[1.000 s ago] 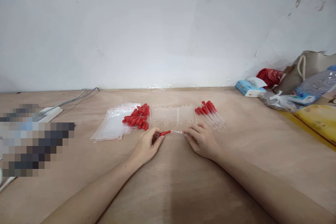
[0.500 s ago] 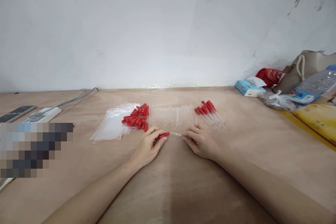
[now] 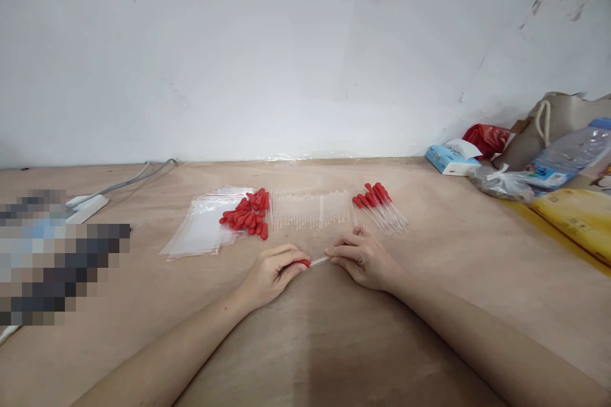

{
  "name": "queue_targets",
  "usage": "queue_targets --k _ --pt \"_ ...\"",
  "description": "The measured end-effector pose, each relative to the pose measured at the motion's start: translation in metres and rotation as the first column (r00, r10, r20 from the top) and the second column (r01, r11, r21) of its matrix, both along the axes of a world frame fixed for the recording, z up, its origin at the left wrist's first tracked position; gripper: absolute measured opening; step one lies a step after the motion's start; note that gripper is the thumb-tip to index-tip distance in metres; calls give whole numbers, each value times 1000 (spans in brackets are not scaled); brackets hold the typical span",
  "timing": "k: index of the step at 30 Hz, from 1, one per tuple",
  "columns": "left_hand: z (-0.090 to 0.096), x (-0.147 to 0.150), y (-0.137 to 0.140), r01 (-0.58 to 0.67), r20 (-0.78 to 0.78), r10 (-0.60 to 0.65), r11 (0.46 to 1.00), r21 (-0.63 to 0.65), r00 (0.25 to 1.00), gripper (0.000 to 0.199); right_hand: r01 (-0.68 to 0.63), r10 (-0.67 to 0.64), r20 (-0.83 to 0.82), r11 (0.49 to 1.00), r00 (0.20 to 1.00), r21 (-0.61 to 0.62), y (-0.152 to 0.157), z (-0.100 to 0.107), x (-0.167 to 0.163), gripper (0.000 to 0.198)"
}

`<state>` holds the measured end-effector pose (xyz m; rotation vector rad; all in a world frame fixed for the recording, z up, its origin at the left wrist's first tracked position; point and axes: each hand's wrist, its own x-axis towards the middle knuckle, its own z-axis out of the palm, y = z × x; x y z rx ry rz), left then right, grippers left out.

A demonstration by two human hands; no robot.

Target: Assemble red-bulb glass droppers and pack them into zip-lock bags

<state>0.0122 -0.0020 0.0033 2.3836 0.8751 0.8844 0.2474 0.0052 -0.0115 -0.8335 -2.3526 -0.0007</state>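
My left hand is closed on a red rubber bulb, most of it covered by the fingers. A clear dropper tube runs from the bulb to my right hand, whose thumb and fingertips pinch its other end. Beyond the left hand lies a pile of loose red bulbs. A row of clear dropper tubes lies side by side in the middle. Past the right hand is a fanned group of droppers with red bulbs on them.
Clear plastic bags lie left of the bulbs. At the far left are a power strip with a grey cable and a blurred-out area. On the right are a tissue pack, a plastic bottle and a yellow package.
My left hand has moved slightly down and right with the bulb, towards the right hand. Less of the tube shows between the hands. The right hand stays nearly in place.
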Motion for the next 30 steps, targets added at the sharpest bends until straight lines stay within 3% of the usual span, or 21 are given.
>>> queue_targets --k 14,27,30 --pt "-1 -1 -1 14 -87 -11 999 40 996 17 8 -13 79 998 997 67 -9 7 -6 20" --pt "-1 -1 -1 53 -124 -44 996 73 991 16 63 -57 122 997 991 -44 -15 4 -20 22" --pt "-1 0 2 4 -76 3 996 94 997 15 99 -92 141 994 986 -43 -15 11 -23 24"
